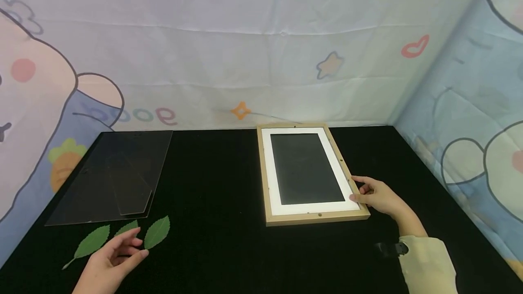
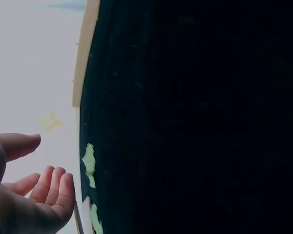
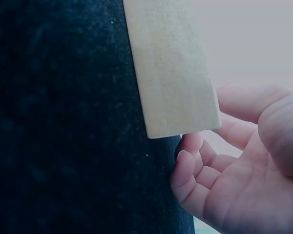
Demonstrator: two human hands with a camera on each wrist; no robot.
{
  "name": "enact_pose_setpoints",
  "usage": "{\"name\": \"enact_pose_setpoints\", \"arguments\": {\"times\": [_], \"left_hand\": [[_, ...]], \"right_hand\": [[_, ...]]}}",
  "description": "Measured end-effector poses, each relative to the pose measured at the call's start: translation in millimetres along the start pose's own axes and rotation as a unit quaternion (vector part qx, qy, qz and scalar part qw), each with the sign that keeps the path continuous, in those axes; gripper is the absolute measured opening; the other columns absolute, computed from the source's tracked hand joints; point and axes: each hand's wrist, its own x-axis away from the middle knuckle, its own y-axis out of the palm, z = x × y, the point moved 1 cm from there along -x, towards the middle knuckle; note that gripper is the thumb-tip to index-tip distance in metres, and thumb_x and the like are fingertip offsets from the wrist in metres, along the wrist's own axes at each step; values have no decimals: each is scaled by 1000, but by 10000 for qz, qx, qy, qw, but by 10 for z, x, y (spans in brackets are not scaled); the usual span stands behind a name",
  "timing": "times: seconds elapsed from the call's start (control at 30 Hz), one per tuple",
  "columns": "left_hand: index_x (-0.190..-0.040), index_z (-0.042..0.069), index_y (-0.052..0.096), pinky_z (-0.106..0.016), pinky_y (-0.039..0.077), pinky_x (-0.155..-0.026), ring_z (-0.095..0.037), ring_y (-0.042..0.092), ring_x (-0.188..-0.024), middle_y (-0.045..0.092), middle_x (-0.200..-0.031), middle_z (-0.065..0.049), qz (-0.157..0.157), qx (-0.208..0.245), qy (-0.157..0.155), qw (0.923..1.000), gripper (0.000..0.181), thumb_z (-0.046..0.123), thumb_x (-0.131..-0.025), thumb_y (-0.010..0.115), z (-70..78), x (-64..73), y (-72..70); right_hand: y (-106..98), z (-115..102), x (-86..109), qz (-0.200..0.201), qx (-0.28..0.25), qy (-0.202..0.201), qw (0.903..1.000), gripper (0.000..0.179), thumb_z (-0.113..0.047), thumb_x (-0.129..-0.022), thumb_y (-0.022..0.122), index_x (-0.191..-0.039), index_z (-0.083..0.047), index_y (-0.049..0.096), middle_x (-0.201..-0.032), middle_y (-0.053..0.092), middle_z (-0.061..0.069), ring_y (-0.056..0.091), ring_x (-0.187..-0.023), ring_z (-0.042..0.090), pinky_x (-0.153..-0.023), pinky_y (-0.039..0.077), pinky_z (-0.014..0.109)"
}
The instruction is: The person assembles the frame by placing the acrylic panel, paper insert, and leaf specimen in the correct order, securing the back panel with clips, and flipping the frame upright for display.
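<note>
A wooden picture frame (image 1: 267, 194) with a white mat (image 1: 308, 209) lies at the right of the black table. My right hand (image 1: 380, 196) grips its right side near the front corner, thumb over the mat's edge and fingers at the outer side. The wooden corner (image 3: 176, 87) fills much of the right wrist view. My left hand (image 1: 116, 257) hovers around three green leaves, a long-stemmed one (image 1: 92, 241), a middle one (image 1: 127, 227) partly hidden by the fingers and a right one (image 1: 157, 232). In the left wrist view, thumb and fingers stand apart with nothing between them.
A dark backing board (image 1: 90, 185) with a stand flap (image 1: 132, 189) lies at the left of the table, behind the leaves. A printed cloth (image 1: 220, 49) hangs along the back and both sides of the black tabletop (image 1: 216, 185).
</note>
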Motion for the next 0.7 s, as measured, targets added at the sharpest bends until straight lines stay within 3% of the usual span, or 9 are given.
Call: {"name": "enact_pose_setpoints", "arguments": {"times": [0.17,0.33,0.7], "left_hand": [[-140,-8,39,-33,52,-75,-20,60,-94,56,-116,-20,-61,-317,125,9994,68,24,-89,70,-88,-52,39],[-137,-12,41,-38,53,-75,-20,60,-90,57,-111,-20,-86,-503,42,9987,69,23,-86,73,-164,-102,42],[-127,-12,51,-29,50,-69,-14,57,-82,60,-96,-5,-295,-913,181,9952,60,23,-84,74,-258,-185,25]], "right_hand": [[-3,1,3,-17,-73,-37,10000,70,-23,-86,73,-140,7,41,-90,54,12,50,-74,20,-62,47,31],[7,18,-4,-1,-102,-137,9999,69,-21,-86,73,-140,7,41,-88,55,12,51,-74,19,-62,47,30],[11,42,-19,4,-111,-116,9999,69,-21,-85,73,-140,6,41,-89,55,11,52,-74,21,-63,48,31]]}}
